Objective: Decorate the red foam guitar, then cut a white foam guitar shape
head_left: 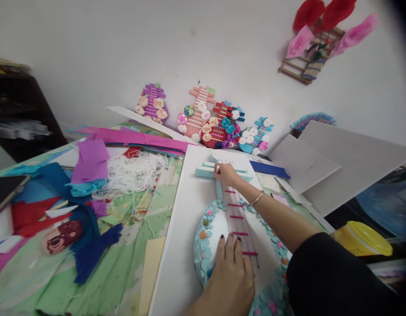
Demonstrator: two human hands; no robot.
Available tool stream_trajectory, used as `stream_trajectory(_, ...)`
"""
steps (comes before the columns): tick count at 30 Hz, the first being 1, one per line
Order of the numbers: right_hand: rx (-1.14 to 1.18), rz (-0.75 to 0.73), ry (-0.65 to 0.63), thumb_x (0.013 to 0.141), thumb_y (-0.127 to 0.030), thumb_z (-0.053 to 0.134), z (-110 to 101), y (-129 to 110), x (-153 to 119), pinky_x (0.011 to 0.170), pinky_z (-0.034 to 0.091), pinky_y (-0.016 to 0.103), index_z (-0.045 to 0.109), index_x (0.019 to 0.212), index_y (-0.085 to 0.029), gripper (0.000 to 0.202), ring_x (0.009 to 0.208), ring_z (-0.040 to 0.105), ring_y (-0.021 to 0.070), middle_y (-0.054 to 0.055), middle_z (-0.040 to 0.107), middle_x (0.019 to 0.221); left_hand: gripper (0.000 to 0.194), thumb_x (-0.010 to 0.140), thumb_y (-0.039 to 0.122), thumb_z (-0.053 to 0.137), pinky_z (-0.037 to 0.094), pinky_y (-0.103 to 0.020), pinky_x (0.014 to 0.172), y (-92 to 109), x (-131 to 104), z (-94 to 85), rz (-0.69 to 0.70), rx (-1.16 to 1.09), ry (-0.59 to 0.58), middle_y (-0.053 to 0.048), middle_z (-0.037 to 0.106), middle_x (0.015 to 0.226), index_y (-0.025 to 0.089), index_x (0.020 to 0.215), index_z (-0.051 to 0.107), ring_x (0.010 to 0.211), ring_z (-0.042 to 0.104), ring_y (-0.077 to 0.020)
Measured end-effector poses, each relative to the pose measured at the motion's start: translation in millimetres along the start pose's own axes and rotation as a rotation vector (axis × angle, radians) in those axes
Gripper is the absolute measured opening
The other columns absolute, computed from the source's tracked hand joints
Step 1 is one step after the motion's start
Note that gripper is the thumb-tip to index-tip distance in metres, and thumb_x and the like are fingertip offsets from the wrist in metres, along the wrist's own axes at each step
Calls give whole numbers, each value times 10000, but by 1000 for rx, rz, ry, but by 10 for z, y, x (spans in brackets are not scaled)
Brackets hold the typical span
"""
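A pipa-shaped craft [222,224] lies in front of me, white-faced, with light-blue sides, a flower-and-petal border, thin strings and dark pink cross strips. My left hand [231,274] rests on its body, palm down, fingers stretched out over the lower strips and strings. At the neck's far end, my right hand [225,173] is closed, its fingers curled down by the light-blue peg bars [204,171]. What those fingers pinch, if anything, is hidden. Under the craft is a large white board [172,250].
White yarn [133,171], coloured paper scraps [91,160] and a round red case [63,237] lie left on the green cloth. Several finished pipa crafts [198,114] lean against the wall. Grey boards [348,162] and a yellow container [364,238] are at right.
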State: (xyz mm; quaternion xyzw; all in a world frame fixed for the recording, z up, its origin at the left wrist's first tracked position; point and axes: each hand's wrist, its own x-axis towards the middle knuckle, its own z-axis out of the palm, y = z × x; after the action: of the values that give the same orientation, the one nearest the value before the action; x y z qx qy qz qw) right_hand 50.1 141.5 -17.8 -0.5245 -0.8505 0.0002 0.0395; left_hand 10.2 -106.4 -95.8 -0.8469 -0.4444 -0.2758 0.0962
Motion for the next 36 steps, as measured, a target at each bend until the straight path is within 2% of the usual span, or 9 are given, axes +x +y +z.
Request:
stream_trajectory(3,-86,-19,-44,871,-215,561,7,-40,30,769,468,307,644,931,-146,124,844,622,174,44,673,863,266,865,256,489,501,-496,879,10,-19,22,-24,26,122,-218,673,1080,59,853,666,1072,609,-375)
stream_trajectory(6,-155,-27,-91,915,-328,551,-6,-95,47,818,496,382,621,1006,-138,222,896,618,174,50,649,973,259,853,248,487,501,-476,878,5,-12,9,-24,46,149,-210,680,1066,63,831,667,1060,618,-364)
stream_trajectory(8,-192,-29,-124,921,-345,548,-20,-136,49,835,502,394,615,1034,-140,243,923,615,177,57,638,1025,262,852,240,473,499,-470,878,-1,-4,-6,-20,55,146,-207,681,1064,65,829,666,1057,621,-359)
stream_trajectory(17,-290,-21,-214,917,-334,558,-71,-233,-2,799,525,374,605,1070,-134,256,917,619,177,69,628,1055,282,856,215,433,492,-458,889,-7,-21,-13,-14,69,153,-197,687,1050,61,883,668,1056,627,-334)
stream_trajectory(24,-283,-85,-232,919,-328,551,-106,-234,-149,795,514,363,628,978,-124,226,889,626,169,54,653,961,303,863,221,427,483,-465,910,6,-24,8,-23,59,136,-202,678,1077,50,923,669,1081,613,-335)
stream_trajectory(27,-275,-95,-233,912,-260,535,-119,-255,-224,768,495,324,644,940,-117,182,883,634,179,70,674,917,305,871,223,420,479,-477,914,4,-28,1,-16,49,106,-210,673,1084,50,921,666,1095,603,-348)
stream_trajectory(31,-258,-96,-236,841,-149,515,-130,-279,-305,692,443,245,678,924,-110,187,897,647,211,121,700,898,304,886,226,412,472,-475,923,-7,-36,-8,-1,43,81,-208,668,1101,55,940,657,1102,601,-339)
stream_trajectory(36,-236,-98,-251,802,-156,517,-136,-294,-373,635,411,230,694,928,-114,221,880,646,221,136,701,907,318,896,243,409,455,-478,928,-6,-33,10,-18,59,89,-217,657,1122,49,951,655,1120,586,-357)
